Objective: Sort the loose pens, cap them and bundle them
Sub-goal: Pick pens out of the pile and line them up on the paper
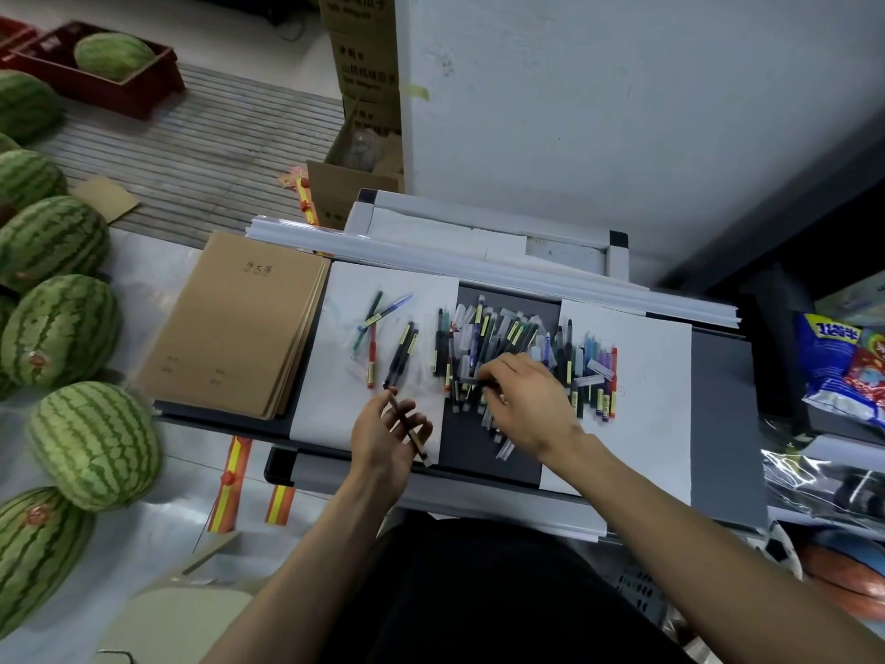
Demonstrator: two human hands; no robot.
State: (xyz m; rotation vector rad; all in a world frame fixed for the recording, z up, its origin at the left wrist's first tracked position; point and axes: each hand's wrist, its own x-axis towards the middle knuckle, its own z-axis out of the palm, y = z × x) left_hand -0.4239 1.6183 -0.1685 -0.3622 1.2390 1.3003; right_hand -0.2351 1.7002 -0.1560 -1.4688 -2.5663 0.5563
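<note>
On the grey shelf (723, 376), a heap of pens (507, 337) lies just right of a few sorted pens (397, 347) on white paper (342, 385), the right hand (524, 404) seemingly pinching a dark pen (484, 383) at the heap, the left hand (385, 436) gripping a single pen (397, 405).

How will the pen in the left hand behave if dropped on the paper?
Slim and round, the pen will likely roll on the smooth paper. It seems light and stiff: it lies straight in the left hand.
</note>
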